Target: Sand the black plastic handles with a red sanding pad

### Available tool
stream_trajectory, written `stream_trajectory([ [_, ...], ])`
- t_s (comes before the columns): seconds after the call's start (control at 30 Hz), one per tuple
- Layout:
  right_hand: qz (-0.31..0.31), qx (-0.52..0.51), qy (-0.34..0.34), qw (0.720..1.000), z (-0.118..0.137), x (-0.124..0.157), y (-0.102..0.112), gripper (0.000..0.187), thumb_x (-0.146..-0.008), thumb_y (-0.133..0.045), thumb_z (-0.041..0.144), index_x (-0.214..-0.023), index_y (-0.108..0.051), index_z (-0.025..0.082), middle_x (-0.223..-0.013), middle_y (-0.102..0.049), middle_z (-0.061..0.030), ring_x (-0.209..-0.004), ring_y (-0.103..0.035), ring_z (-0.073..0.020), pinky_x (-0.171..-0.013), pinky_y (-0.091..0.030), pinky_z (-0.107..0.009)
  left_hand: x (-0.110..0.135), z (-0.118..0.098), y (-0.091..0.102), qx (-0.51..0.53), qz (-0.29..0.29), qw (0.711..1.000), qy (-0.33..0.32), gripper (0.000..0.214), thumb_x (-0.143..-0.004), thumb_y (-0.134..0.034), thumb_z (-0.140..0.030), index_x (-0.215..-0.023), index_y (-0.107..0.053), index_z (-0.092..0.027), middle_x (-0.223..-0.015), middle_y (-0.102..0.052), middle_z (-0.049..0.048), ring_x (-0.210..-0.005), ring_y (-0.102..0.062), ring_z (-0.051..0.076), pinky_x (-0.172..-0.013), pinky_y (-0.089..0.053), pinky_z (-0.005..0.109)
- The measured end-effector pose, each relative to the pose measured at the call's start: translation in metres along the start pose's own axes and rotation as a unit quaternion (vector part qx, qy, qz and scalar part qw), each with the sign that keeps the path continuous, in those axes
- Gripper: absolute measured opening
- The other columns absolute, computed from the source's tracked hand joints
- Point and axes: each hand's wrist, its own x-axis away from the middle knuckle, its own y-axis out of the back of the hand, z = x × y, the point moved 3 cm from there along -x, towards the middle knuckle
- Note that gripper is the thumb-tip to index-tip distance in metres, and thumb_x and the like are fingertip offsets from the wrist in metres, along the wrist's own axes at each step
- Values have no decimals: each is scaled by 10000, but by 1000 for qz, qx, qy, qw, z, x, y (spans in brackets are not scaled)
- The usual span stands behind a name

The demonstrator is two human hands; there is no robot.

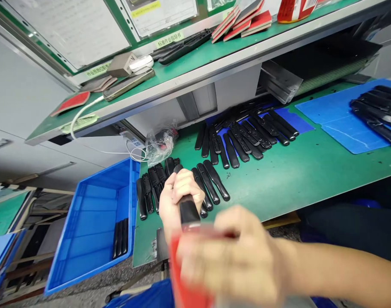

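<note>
My left hand [178, 196] is closed round a long black plastic handle piece [187, 209], held above the near edge of the green bench [294, 175]. My right hand [243, 256] is close to the camera and smeared by motion; it is against a red flat object [179, 273] at the lower end of the black piece. Whether its fingers grip the red object I cannot tell. A row of similar black handle pieces [211, 179] lies on the bench just behind my left hand.
More black pieces [247, 137] lie spread further back, and others on a blue mat [336, 115] at right. A blue bin [96, 222] with a few black pieces hangs off the bench's left end. A crumpled plastic bag [160, 145] and a shelf [195, 64] stand behind.
</note>
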Motion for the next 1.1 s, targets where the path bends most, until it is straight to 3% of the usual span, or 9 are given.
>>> stream_trajectory([
  [0.1, 58, -14, 74, 995, 11, 18, -9, 324, -989, -511, 219, -746, -725, 206, -874, -773, -9, -619, -597, -98, -457, -443, -236, -2, -3, 2, 148, -18, 989, 13, 388, -901, -339, 41, -683, -206, -252, -497, -392, -112, -373, -397, -31, -417, -340, -23],
  [0.23, -109, -152, -193, 963, -1, 28, 13, 394, -980, -472, 565, -1246, -661, 344, -1296, -658, -19, -1106, -631, -188, -821, -545, -288, -1, -3, -1, 313, -39, 948, 46, 350, -915, -318, -4, -700, -229, -265, -519, -341, -104, -367, -363, 11, -384, -357, 36],
  [0.33, -268, -317, -402, 816, -24, 31, 24, 531, -957, -443, 641, -1395, -540, 358, -1293, -622, -29, -1122, -604, -181, -883, -525, -253, 0, -3, -1, 340, -40, 938, 50, 335, -925, -306, -27, -698, -240, -265, -525, -331, -98, -372, -353, 21, -385, -360, 52],
  [0.43, -314, -489, -472, 662, -38, 28, 17, 511, -834, -736, 510, -1272, -626, 271, -919, -626, 4, -792, -593, -97, -726, -515, -153, -1, -2, 0, 369, -37, 927, 51, 326, -936, -301, -67, -684, -244, -266, -512, -319, -96, -366, -337, 28, -377, -356, 72],
  [0.53, -318, -574, -470, 591, -34, 20, 6, 460, -778, -818, 449, -1129, -647, 205, -782, -554, 41, -685, -524, -53, -661, -484, -113, -3, -1, 0, 390, -37, 918, 55, 308, -921, -317, -88, -677, -250, -264, -514, -319, -91, -369, -331, 34, -372, -350, 92],
  [0.67, -297, -605, -420, 608, -23, 1, -5, 449, -715, -879, 411, -991, -574, 232, -742, -576, 71, -595, -486, -36, -581, -455, -128, -1, -2, -3, 384, -23, 922, 34, 277, -849, -387, -88, -672, -261, -260, -524, -318, -92, -374, -324, 39, -367, -343, 110],
  [0.9, -368, -398, -528, 654, -70, 15, -4, 491, -657, -874, 508, -888, -564, 205, -743, -635, 48, -588, -533, -66, -544, -447, -171, 16, -12, -15, 412, 20, 910, 50, 262, -851, -382, -86, -671, -289, -252, -527, -284, -102, -357, -269, 36, -321, -274, 115],
  [1.0, -256, -472, -480, 694, -74, 13, -12, 541, -545, -931, 499, -818, -570, 202, -670, -606, 47, -536, -497, -85, -478, -406, -197, 19, -12, -17, 410, 37, 910, 54, 253, -847, -401, -95, -669, -300, -244, -534, -288, -102, -364, -276, 30, -332, -284, 103],
  [1.1, -318, -387, -567, 654, -86, 23, -9, 510, -623, -890, 506, -885, -574, 204, -728, -625, 25, -576, -530, -102, -521, -444, -214, 21, -14, -20, 402, 102, 908, 55, 212, -886, -399, -131, -711, -337, -232, -546, -303, -105, -370, -285, 26, -320, -269, 81],
])
